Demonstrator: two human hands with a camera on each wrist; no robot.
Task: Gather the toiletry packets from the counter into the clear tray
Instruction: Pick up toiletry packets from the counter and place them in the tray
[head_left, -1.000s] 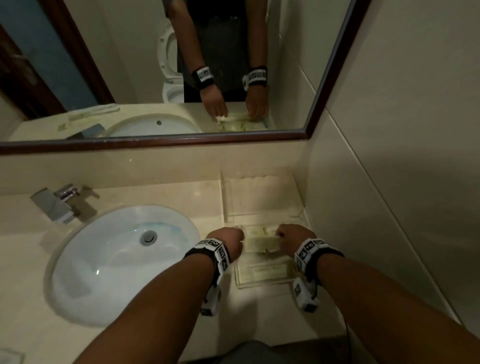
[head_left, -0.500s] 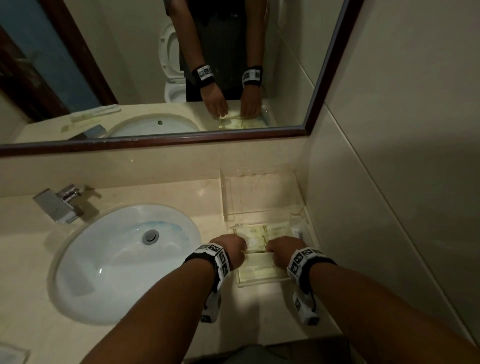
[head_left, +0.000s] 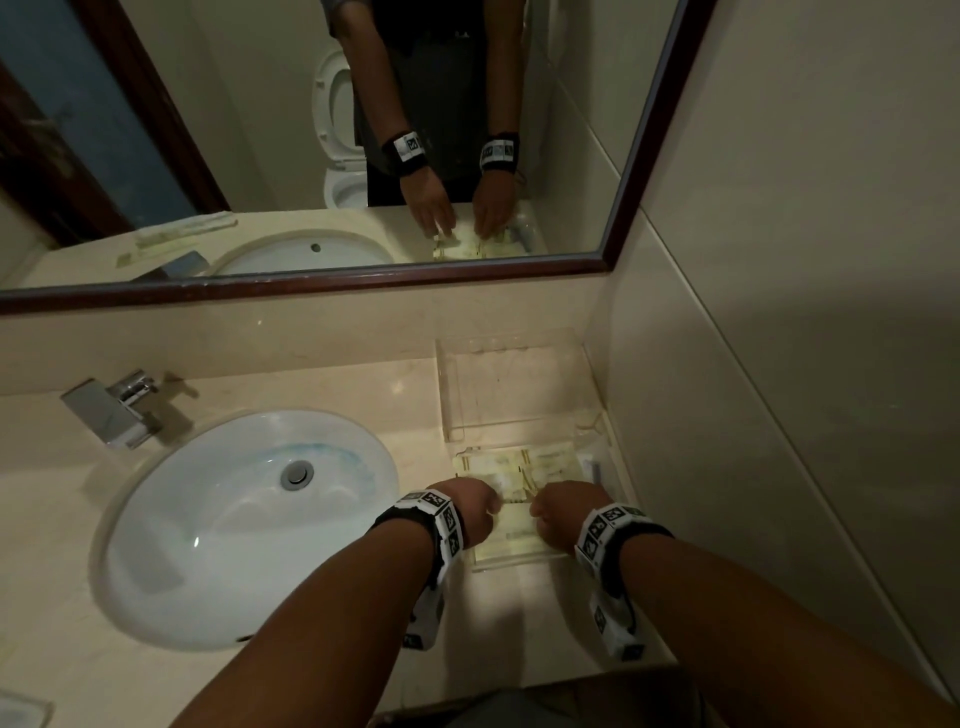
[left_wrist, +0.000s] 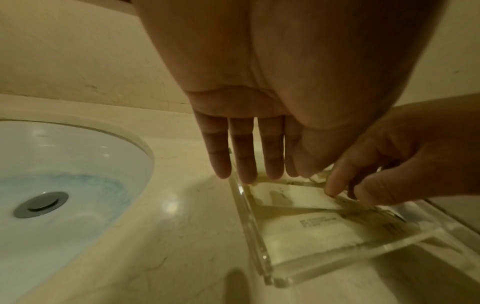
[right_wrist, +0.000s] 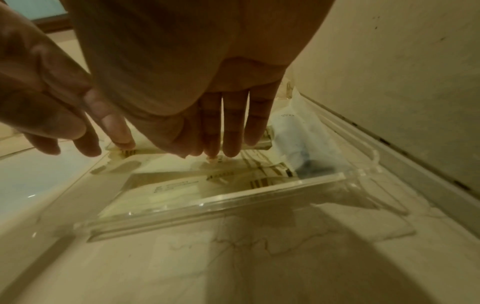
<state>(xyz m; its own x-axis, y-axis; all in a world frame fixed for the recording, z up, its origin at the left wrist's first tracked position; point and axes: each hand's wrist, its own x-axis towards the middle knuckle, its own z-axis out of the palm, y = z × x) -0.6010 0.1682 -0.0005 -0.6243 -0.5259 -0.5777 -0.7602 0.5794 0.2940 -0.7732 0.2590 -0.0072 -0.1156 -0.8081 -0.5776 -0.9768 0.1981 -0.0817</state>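
Note:
A clear tray (head_left: 519, 558) stands on the counter by the right wall and holds several pale toiletry packets (head_left: 519, 467). Both hands reach down into it. My left hand (head_left: 470, 506) keeps its fingers straight in the left wrist view, the tips (left_wrist: 246, 181) touching a packet's end at the tray's left wall. My right hand (head_left: 558, 512) pinches the edge of a packet (left_wrist: 345, 200) between index finger and thumb. In the right wrist view its other fingers (right_wrist: 233, 148) point straight down onto the packets (right_wrist: 168, 185). A white sachet (right_wrist: 303, 144) with something blue inside lies at the tray's right side.
A second clear tray (head_left: 514, 384) stands behind the first, against the backsplash. The white sink (head_left: 234, 519) and chrome tap (head_left: 114, 405) lie to the left. The tiled wall (head_left: 727, 415) runs close along the tray's right side. A mirror hangs above the counter.
A second ago both hands held a packet by its ends over the tray. They have since drawn closer together and lowered, and the packet now lies among the others in the tray.

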